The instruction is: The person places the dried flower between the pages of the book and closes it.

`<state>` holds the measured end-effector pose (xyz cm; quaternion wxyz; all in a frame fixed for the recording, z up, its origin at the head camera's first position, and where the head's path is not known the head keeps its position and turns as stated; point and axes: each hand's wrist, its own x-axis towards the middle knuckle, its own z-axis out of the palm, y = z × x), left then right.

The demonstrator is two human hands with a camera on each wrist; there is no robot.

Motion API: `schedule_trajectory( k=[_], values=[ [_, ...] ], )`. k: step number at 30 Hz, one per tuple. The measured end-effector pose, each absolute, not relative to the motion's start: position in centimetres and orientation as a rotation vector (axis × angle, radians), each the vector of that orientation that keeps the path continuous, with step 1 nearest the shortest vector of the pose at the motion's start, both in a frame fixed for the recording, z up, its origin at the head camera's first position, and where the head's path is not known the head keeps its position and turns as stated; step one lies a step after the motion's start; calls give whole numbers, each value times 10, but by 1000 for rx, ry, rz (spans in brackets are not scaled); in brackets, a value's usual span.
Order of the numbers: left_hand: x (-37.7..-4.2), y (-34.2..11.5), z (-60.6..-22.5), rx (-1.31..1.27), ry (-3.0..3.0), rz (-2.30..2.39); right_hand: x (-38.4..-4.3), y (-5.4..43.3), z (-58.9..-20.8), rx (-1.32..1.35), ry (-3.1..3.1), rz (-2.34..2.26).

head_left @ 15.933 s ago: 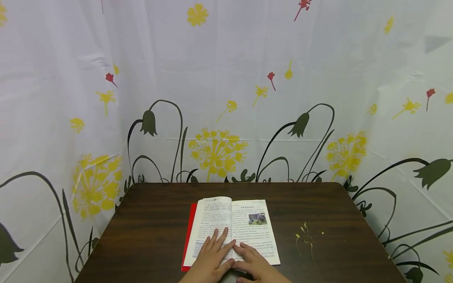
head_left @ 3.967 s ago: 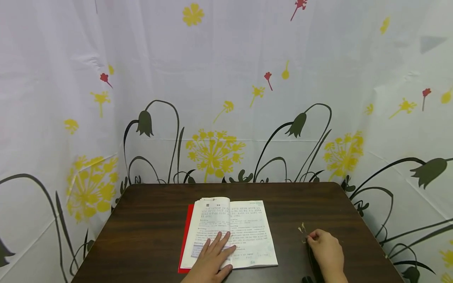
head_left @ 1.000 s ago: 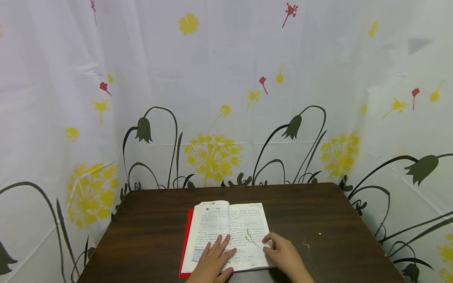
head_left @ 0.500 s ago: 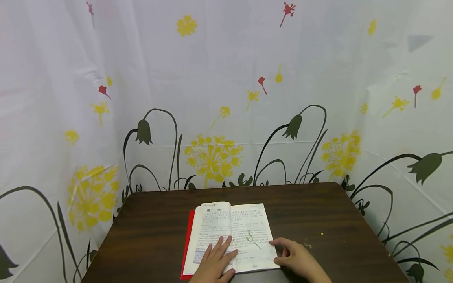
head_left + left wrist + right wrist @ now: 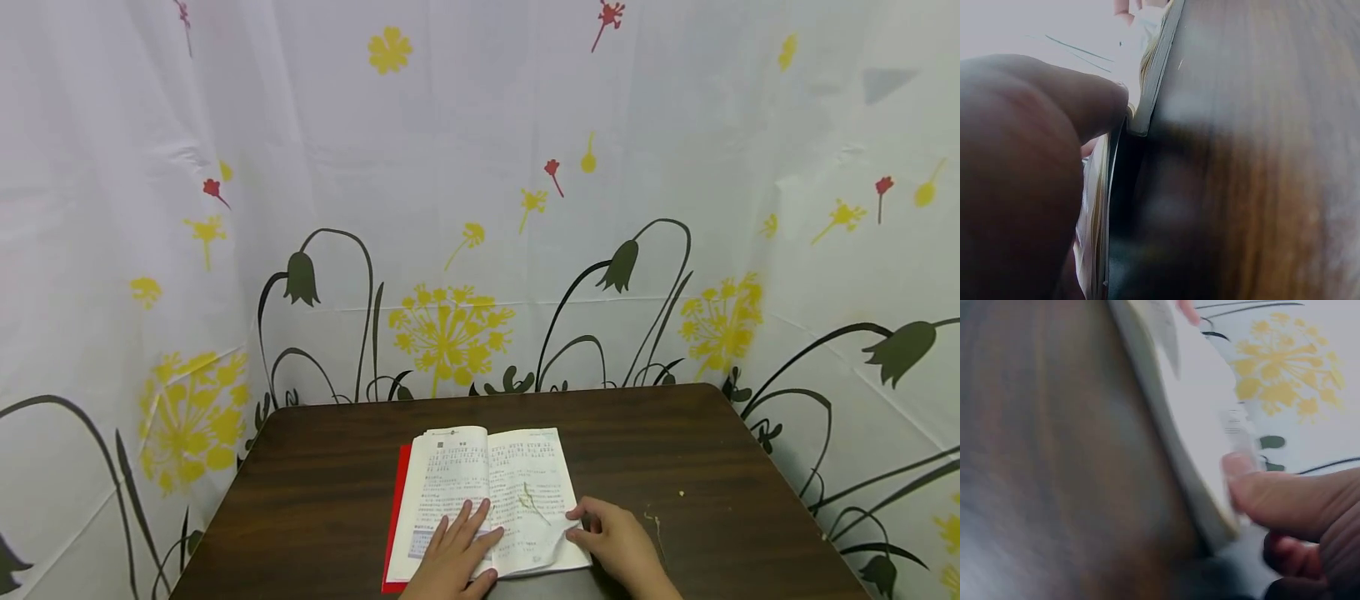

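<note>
An open book [image 5: 450, 471] with printed pages and a red cover [image 5: 397, 517] lies on the table. My left hand [image 5: 453, 554] rests on its left page near the spine, fingers spread. On the right page lies a thin dried flower sprig [image 5: 531, 502]. My right hand [image 5: 618, 542] pinches the lower right corner of a page [image 5: 553, 540], which bends up and covers the lower end of the sprig's stem. The right wrist view shows the thumb [image 5: 1272, 497] against the lifted paper.
Right of the book, another dried sprig [image 5: 657, 533] lies on the dark wood table [image 5: 322, 492], partly beside my right hand. A small yellow bit [image 5: 681, 494] lies behind it. A flower-patterned curtain [image 5: 480, 167] hangs beyond the table's far edge.
The book shows different pages than at first. My right hand reached among the sprigs on the table; one sprig then lay on the right page. Now that hand has lifted the page corner.
</note>
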<state>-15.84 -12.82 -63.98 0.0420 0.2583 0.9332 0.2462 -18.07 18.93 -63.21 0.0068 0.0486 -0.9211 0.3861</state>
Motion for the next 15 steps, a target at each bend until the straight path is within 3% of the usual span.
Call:
schedule_trajectory(
  k=[4,15],
  values=[
    [-156,-128,-643,829,2902,756,-180,181,-634,172,-2729,1308],
    [-156,-129,-645,837,2965,786,-177,165,-631,6,-2275,2491]
  ],
)
